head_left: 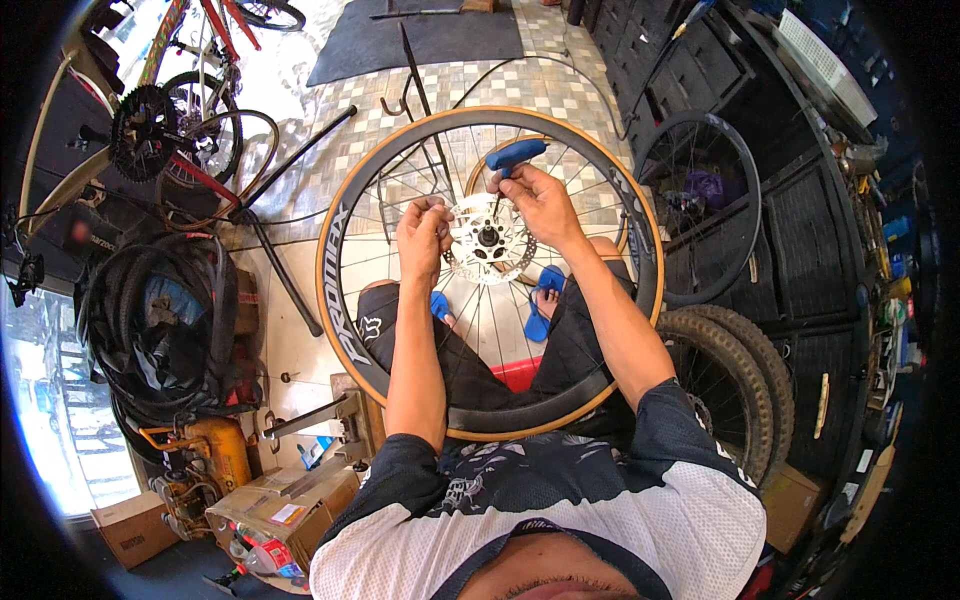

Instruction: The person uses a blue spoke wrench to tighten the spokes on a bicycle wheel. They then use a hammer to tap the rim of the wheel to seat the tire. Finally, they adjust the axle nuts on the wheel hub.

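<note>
A bicycle wheel [336, 285] with a dark deep rim and tan-edged tyre lies across my lap. A silver disc brake rotor [466, 252] sits around its black hub [488, 237]. My right hand [543, 206] grips a blue-handled T-shaped driver [517, 154], its shaft pointing down at the rotor's upper right side. At the rotor's left edge is my left hand [422, 238], thumb and fingertips pinched together. Whatever is between those fingertips, if anything, is too small to make out.
Left of me hang black tyres or tubes [165, 330], above a yellow machine [215, 455] and a cardboard box [290, 505]. Bicycles [160, 130] stand at the far left. On the right, another wheel [750, 190] and knobby tyres [735, 370] lean by black drawers [665, 55].
</note>
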`<act>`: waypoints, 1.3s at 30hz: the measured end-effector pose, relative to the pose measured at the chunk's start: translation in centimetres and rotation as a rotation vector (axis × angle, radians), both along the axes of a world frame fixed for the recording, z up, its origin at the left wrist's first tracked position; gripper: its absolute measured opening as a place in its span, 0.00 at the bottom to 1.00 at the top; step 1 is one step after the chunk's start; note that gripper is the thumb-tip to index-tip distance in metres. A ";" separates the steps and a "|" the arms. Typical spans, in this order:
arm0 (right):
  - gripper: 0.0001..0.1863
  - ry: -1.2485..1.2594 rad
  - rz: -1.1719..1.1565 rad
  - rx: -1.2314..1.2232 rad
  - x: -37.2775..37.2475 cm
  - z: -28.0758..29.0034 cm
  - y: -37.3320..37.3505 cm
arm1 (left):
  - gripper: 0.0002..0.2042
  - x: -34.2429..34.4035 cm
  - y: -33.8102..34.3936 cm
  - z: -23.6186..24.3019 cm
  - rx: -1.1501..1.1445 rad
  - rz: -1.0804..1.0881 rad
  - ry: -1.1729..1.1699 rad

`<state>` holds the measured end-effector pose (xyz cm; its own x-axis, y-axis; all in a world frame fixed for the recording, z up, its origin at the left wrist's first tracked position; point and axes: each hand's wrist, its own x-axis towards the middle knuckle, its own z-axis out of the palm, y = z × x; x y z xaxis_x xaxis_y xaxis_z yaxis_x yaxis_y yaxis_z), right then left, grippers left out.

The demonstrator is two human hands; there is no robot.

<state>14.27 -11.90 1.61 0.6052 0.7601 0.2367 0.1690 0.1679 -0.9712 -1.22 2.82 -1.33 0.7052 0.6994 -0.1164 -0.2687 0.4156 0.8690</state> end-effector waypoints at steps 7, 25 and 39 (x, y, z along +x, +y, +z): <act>0.09 -0.040 0.036 -0.075 -0.2 -0.9 0.5 | 0.16 1.7 -0.3 -0.4 0.308 0.012 0.257; 0.17 -0.303 0.045 -0.167 0.5 0.5 1.2 | 0.08 2.6 -1.7 -0.3 0.959 -0.039 0.378; 0.13 -0.447 -0.124 -0.104 0.4 -0.7 1.8 | 0.13 2.3 -0.9 0.4 0.791 -0.189 0.399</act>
